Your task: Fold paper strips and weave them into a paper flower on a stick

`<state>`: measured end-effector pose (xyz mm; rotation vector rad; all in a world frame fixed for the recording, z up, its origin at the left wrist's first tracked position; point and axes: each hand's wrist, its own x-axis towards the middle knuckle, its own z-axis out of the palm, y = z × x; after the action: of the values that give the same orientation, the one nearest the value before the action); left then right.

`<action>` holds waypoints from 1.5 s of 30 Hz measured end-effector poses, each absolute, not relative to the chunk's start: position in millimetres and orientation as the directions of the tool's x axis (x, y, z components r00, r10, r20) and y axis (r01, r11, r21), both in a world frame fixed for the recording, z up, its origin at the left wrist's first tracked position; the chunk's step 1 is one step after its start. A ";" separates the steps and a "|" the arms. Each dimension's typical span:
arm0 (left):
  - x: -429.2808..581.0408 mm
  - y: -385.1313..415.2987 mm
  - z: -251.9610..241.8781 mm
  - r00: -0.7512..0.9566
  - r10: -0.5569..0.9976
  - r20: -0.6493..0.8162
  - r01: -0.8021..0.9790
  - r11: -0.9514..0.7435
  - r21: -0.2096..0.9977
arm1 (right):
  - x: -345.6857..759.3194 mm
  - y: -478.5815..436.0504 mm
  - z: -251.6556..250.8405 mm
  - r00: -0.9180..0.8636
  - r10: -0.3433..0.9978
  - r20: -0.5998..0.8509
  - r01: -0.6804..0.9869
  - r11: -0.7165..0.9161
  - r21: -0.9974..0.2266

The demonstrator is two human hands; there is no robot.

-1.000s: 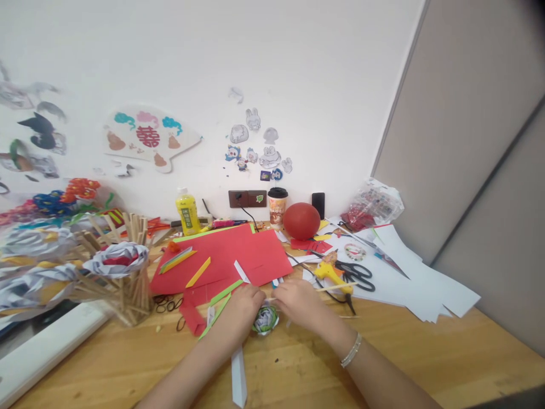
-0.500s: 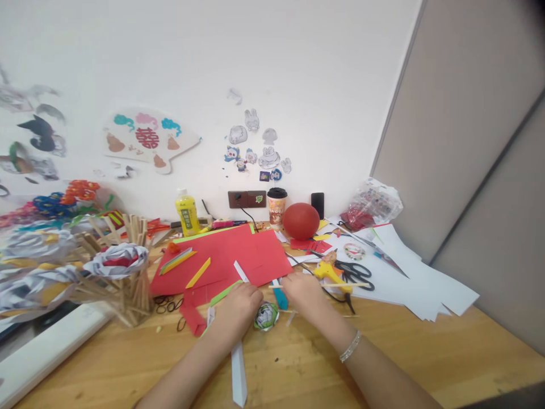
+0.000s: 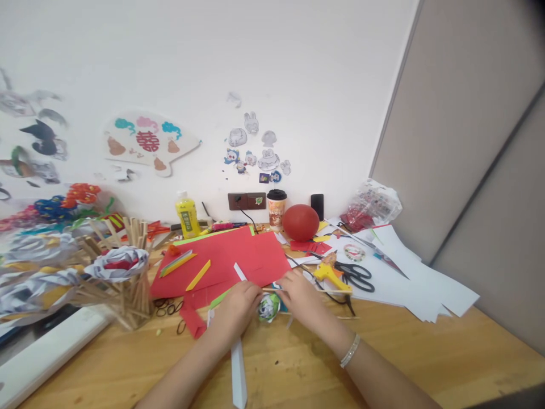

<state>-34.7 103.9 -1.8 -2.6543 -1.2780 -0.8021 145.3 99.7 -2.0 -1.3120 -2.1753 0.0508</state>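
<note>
A thin wooden stick (image 3: 327,291) lies crosswise between my hands. My right hand (image 3: 301,296) is closed around its middle, with fingers curled over it. My left hand (image 3: 236,304) is closed too, its fingertips pinched at the stick's left end. Just below the stick, between the hands, is a small rolled paper flower (image 3: 269,307) in green and white. A folded white paper strip (image 3: 239,375) runs beneath my left hand toward the table's front. A bit of blue paper shows behind the flower, partly covered by my right hand.
Red paper sheets (image 3: 225,253) lie beyond my hands. To the right are a yellow glue gun (image 3: 332,276), black-handled scissors (image 3: 357,275), white paper (image 3: 409,284) and a red ball-like object (image 3: 301,222). Paper flowers (image 3: 117,262) and wooden sticks (image 3: 131,301) stand left.
The stick has shifted left, and its left end has come to my left fingertips. My right fingers have lifted and curled around it. The flower sits slightly farther up and right.
</note>
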 end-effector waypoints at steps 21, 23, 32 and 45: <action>-37.7 94.7 12.3 0.548 0.404 0.732 0.650 -0.757 -0.069 | 130.5 91.3 -1.7 -0.343 0.939 0.022 -0.188 -0.046 -0.981; -38.2 94.9 11.8 0.563 0.395 0.726 0.667 -0.735 -0.118 | 130.4 92.2 -3.3 -0.349 0.937 0.027 -0.170 -0.034 -0.985; -40.6 91.1 10.0 0.556 0.393 0.733 0.673 -0.730 -0.119 | 130.1 91.4 -2.1 -0.363 0.930 0.054 -0.151 -0.001 -0.989; -37.0 93.2 10.2 0.580 0.434 0.690 0.683 -0.720 -0.121 | 131.6 93.0 -4.8 -0.356 0.934 0.033 -0.108 -0.006 -0.994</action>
<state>-37.0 93.2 10.2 -2.4387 -0.9040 -0.9178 131.6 93.0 -4.8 -0.9222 -1.3932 1.5101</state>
